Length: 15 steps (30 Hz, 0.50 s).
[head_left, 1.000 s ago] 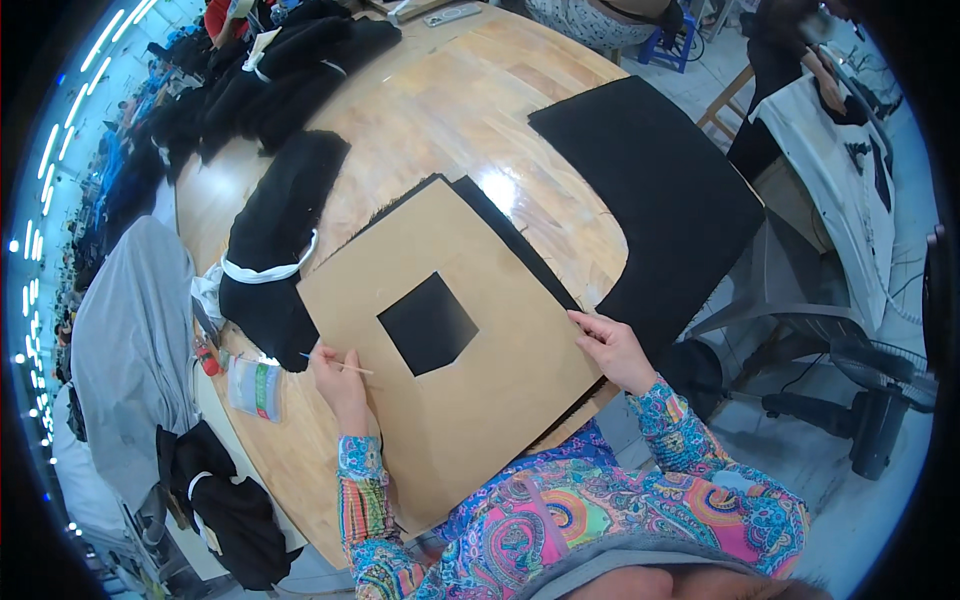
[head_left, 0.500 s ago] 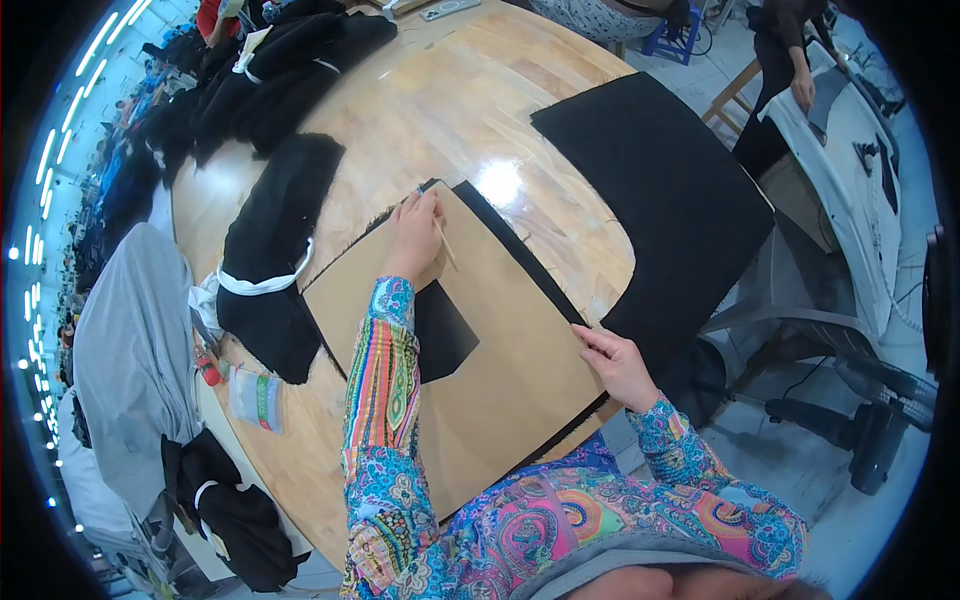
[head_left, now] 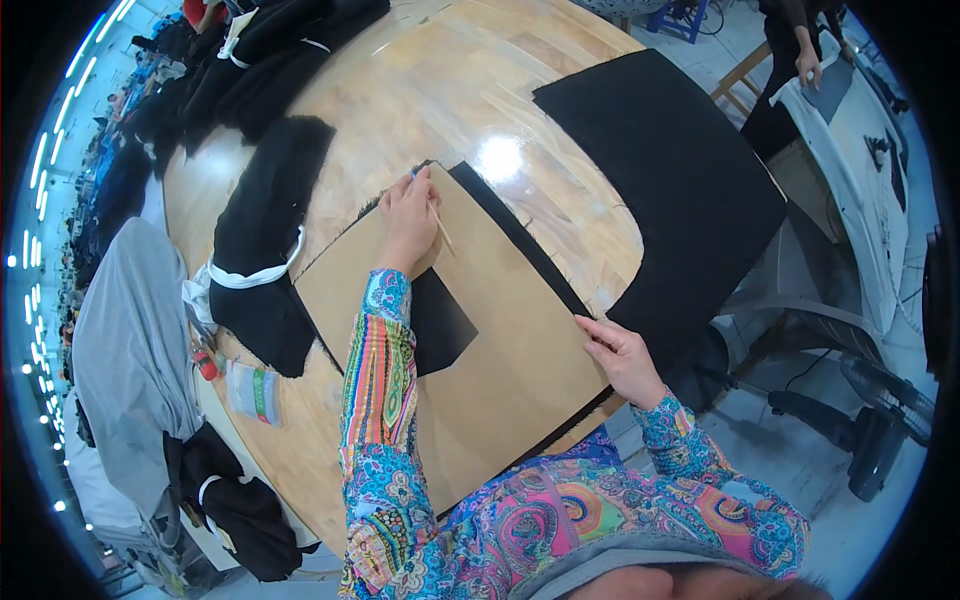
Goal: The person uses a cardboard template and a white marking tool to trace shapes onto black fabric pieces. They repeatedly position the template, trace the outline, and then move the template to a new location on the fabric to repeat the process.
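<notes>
A brown cardboard template [head_left: 500,330] with a square hole cut in its middle lies on black fabric [head_left: 520,245] on a round wooden table [head_left: 440,90]. My left hand [head_left: 408,215] reaches to the template's far corner and grips a thin pencil-like marking stick [head_left: 440,228], its tip at the cardboard's edge. My right hand [head_left: 622,355] rests flat on the template's right edge, fingers spread, pressing it down.
A large black fabric piece [head_left: 670,180] lies at the table's right. Black bundles [head_left: 262,240] with white ties sit to the left and far side [head_left: 270,50]. A small tape roll [head_left: 252,393] lies near the left edge. Another person [head_left: 795,50] stands by a white machine [head_left: 880,170] at the upper right.
My left hand has gone from the template's near left edge to its far corner, carrying the marking stick. My right hand stays pressed on the right edge.
</notes>
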Tool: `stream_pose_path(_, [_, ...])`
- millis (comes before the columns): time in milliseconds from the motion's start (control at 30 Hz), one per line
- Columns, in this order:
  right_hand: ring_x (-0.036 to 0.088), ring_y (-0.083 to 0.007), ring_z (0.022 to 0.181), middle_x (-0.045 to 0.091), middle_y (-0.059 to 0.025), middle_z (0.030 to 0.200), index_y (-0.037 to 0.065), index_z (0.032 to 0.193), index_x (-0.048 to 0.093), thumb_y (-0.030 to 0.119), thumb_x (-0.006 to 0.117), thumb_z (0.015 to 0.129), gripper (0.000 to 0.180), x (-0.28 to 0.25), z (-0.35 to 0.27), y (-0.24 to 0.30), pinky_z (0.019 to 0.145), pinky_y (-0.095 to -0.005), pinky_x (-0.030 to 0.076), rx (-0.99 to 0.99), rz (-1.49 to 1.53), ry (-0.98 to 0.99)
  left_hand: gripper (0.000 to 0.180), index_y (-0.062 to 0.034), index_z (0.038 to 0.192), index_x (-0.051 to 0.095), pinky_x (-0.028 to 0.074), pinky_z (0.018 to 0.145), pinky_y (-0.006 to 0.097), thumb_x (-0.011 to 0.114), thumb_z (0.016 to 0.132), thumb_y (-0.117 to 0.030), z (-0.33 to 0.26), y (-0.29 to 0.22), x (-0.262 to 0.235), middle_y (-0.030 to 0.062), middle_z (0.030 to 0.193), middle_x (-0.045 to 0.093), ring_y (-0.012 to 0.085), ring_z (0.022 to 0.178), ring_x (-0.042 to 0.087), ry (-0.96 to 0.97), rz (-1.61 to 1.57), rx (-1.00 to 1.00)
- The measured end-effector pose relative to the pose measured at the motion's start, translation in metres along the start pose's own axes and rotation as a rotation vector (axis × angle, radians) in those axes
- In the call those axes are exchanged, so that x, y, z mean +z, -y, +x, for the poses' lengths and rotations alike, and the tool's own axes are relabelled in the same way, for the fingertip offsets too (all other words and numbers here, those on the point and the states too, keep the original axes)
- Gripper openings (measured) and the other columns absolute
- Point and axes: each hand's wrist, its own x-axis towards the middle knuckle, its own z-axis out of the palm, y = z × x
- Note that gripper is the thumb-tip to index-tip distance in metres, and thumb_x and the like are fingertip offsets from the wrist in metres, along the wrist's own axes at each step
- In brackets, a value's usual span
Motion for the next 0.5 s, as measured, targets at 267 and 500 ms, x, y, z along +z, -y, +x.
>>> stream_pose_path(267, [0.049, -0.0043, 0.071, 0.056, 0.0003, 0.083, 0.004, 0.119, 0.059, 0.0, 0.058, 0.086, 0.034, 0.002, -0.021, -0.007, 0.065, -0.0184, 0.042, 0.077, 0.166, -0.167, 0.032, -0.0106, 0.119, 0.053, 0.029, 0.1, 0.047, 0.049, 0.087, -0.014, 0.003, 0.003, 0.009, 0.0064, 0.107, 0.06, 0.0287, 0.118, 0.046, -0.022, 0.082, 0.048])
stream_pose_path(500, [0.06, -0.0119, 0.071, 0.059, -0.0056, 0.082, 0.0, 0.11, 0.052, 0.0, 0.059, 0.085, 0.026, 0.015, -0.066, -0.014, 0.065, -0.025, 0.053, 0.371, 0.668, -0.405, 0.039, -0.0107, 0.126, 0.051, 0.029, 0.101, 0.046, 0.047, 0.088, -0.016, -0.002, 0.012, 0.009, 0.004, 0.105, 0.062, 0.0289, 0.119, 0.046, -0.035, 0.129, 0.065])
